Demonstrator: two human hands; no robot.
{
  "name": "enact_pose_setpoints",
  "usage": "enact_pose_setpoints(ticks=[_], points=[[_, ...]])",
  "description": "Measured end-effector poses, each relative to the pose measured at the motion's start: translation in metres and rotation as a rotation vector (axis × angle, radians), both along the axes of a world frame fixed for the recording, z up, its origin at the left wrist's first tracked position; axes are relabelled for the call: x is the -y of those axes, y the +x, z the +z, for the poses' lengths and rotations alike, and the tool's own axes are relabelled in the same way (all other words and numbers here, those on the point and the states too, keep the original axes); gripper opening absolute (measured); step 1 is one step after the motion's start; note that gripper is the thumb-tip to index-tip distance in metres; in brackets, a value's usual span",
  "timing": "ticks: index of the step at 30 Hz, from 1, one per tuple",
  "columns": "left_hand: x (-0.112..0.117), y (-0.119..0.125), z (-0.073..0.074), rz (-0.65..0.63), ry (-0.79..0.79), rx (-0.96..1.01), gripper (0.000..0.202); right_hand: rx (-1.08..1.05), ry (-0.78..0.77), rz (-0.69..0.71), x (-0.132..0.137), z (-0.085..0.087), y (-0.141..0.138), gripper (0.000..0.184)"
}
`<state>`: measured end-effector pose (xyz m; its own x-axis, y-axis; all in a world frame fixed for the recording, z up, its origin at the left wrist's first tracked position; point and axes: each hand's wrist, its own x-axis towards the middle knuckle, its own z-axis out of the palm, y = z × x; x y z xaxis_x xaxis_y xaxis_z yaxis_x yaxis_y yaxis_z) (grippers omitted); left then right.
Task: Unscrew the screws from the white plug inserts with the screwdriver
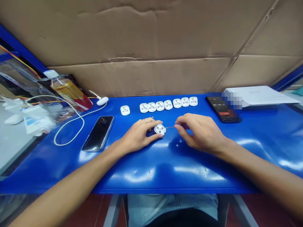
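Observation:
My left hand (138, 135) is closed around the edge of a small white plastic socket piece (160, 128) with metal contacts set in its face. Its thumb and index finger grip the piece from both sides on the blue table. From the piece's right side runs a thin copper-coloured wire (169, 127). The far end of that wire is pinched between the thumb and index finger of my right hand (201, 130). Behind my hands stands a row of similar white socket pieces (160, 106), and one more socket piece (125, 110) lies apart at the row's left.
Left of my hands lies a dark phone (98, 134), with a white cable (81, 121) looping beside it. A tilted bottle (67, 91) leans behind. To the right are another phone (221, 110) showing a timer and a white box (258, 95). Cardboard (146, 75) walls the table's back.

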<state>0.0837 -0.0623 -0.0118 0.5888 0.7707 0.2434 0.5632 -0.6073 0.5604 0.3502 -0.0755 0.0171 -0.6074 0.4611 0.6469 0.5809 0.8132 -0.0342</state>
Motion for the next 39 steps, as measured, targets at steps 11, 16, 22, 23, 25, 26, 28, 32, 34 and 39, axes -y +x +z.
enact_pose_setpoints(ticks=[11,16,22,23,25,26,28,32,34,39], points=[[0.0007,-0.0008,-0.0014,0.014,0.02,-0.064,0.048,-0.029,0.004,0.088,-0.0008,0.0039,-0.0014,0.017],[0.0016,0.0001,0.003,0.011,0.003,-0.054,0.047,0.032,0.032,0.021,-0.0029,0.0049,0.0002,0.009],[0.0021,-0.0001,0.0022,0.021,0.013,-0.064,0.047,-0.019,-0.042,0.083,0.0005,0.0053,-0.0021,0.021],[0.0022,-0.0001,0.0023,0.02,0.013,-0.066,0.047,-0.02,-0.045,0.071,0.0009,0.0051,-0.0021,0.02],[0.0023,-0.0002,0.0029,0.017,0.007,-0.071,0.046,-0.011,-0.04,0.029,0.0006,0.0047,-0.0015,0.016],[0.0023,-0.0003,0.0034,0.016,0.005,-0.072,0.046,-0.002,-0.032,0.006,0.0001,0.0044,-0.001,0.014],[0.0024,-0.0004,0.0043,0.016,0.004,-0.077,0.046,0.011,-0.012,-0.029,-0.0013,0.0039,-0.0001,0.01],[0.0021,-0.0002,0.0044,0.016,0.008,-0.083,0.046,-0.007,0.011,-0.015,-0.0016,0.0039,-0.0002,0.009],[0.0019,-0.0001,0.0038,0.014,0.007,-0.082,0.046,-0.037,-0.006,0.004,-0.0001,0.0038,-0.0009,0.015],[0.0016,-0.0003,0.0029,0.015,0.009,-0.068,0.046,-0.033,-0.07,-0.043,0.003,0.0014,-0.0005,0.023]])
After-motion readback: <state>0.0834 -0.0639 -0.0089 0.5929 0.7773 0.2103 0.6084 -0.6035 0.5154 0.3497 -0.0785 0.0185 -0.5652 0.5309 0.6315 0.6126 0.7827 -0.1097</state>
